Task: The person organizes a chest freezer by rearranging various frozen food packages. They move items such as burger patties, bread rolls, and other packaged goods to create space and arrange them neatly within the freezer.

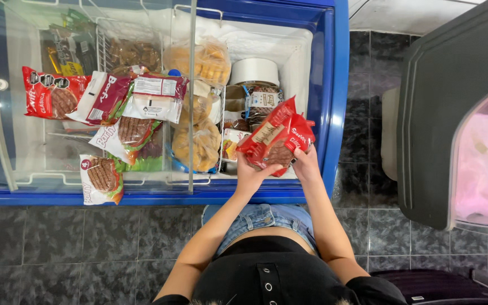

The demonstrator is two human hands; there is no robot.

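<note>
Both hands, left hand (249,176) and right hand (306,164), clasp red plastic burger packets (275,135) above the blue chest freezer (334,113); the slick frozen film could slip free.

— Where was the way in? 
— Only at the right, where the sliding glass lid (86,101) stood drawn aside over the blue chest freezer (337,113).

— And what blocked it? 
— Both hands held red burger packs (275,135) above that gap. Below, a white tub (254,72) and bagged buns (199,147) crowded the wire basket (221,121); more packets (52,96) lay on the glass.
</note>
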